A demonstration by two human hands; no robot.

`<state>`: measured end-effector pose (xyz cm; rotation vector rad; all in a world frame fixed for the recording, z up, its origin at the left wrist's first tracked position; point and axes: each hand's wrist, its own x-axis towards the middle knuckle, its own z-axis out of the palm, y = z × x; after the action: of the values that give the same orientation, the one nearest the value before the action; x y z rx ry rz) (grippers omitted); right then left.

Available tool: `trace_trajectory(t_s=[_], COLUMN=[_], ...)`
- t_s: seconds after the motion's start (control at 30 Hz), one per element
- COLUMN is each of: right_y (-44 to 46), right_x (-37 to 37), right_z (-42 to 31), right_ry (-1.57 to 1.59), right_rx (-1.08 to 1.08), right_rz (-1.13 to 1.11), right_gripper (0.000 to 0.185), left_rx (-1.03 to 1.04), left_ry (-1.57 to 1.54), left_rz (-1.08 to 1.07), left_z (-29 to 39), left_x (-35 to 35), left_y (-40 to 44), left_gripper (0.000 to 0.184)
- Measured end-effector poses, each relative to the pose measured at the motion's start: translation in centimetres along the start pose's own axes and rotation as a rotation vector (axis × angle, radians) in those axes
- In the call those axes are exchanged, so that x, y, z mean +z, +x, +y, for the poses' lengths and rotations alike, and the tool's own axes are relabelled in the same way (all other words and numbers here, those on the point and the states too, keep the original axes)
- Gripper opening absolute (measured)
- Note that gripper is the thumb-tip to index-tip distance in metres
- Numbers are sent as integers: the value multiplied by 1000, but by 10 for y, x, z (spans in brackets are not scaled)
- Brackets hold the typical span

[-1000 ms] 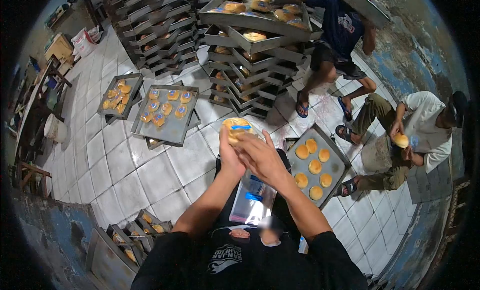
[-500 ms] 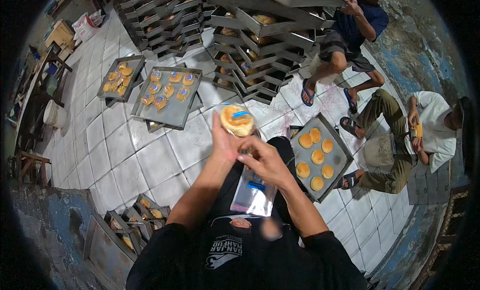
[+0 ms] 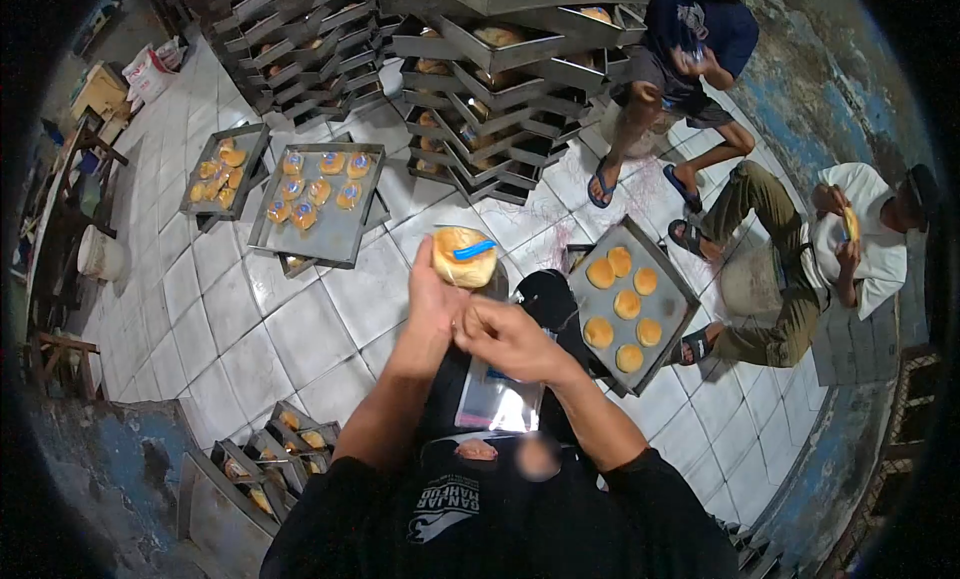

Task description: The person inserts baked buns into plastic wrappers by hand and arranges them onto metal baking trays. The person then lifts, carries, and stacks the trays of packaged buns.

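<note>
Room to left: I see floor tiles point(image 3: 300, 329) spanning from the left forearm to the tray of wrapped buns point(image 3: 330, 239).
Room ahead: tiles separate the wrapped bun point(image 3: 463, 259) from the stacked trays point(image 3: 520, 51).
Edge to right: the raised rim of the seven-bun tray point(image 3: 672, 304) lies near the right forearm.
Left hand point(image 3: 433, 311): palm up, holding the wrapped bun, blue strip uppermost.
Right hand point(image 3: 512, 341): fingers curled narrow at the left palm's heel; I cannot tell what they pinch.

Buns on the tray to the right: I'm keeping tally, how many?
7 buns on the tray: three at the far end, one in the middle, three at the near end.
</note>
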<state>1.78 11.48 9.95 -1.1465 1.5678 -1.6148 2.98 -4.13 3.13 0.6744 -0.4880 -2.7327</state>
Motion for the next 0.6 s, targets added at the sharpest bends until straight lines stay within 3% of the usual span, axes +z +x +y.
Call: trace_trajectory(t_s=[0.07,0.13,0.17,0.2,0.27,0.3,0.37,0.4,0.47,0.57,0.6], right_y=[-29,-49,-42,-31,-19,-15,-18,-13,1,15,16], right_x=[-15,-30,-28,-21,-18,-21,-17,-22,-38,-48,-48], right_z=[-35,-25,-16,-6,-15,-15,-15,-9,21,30,28], right_ry=[455,374,196,-286,-781,-774,-755,-637,-395,-433,-454], right_rx=[-24,20,131,55,-292,-311,-329,-141,220,135,92], right_rz=[-360,-402,-81,299,439,405,360,407,468,490,483], right_gripper=[32,19,19,24,28,26,24,22,20,23,24], left_rx=[99,108,74,34,-207,-338,54,266,46,236,382], left_ry=[-41,-34,-36,-35,-36,-37,394,601,582,804,893], left_rz=[-23,-155,-68,23,-90,-181,-38,20,-326,-161,-207], left_z=[19,48,46,39,18,16,11,10,22,10,12], left_x=[-3,-13,-8,12,19,18,6,2,-15,-7,-7], left_y=[0,-2,-13,-37,-65,-69,-61,-48,-31,-23,-18], left_gripper=[48,50,52,54,57,55,55,54,47,42,39])
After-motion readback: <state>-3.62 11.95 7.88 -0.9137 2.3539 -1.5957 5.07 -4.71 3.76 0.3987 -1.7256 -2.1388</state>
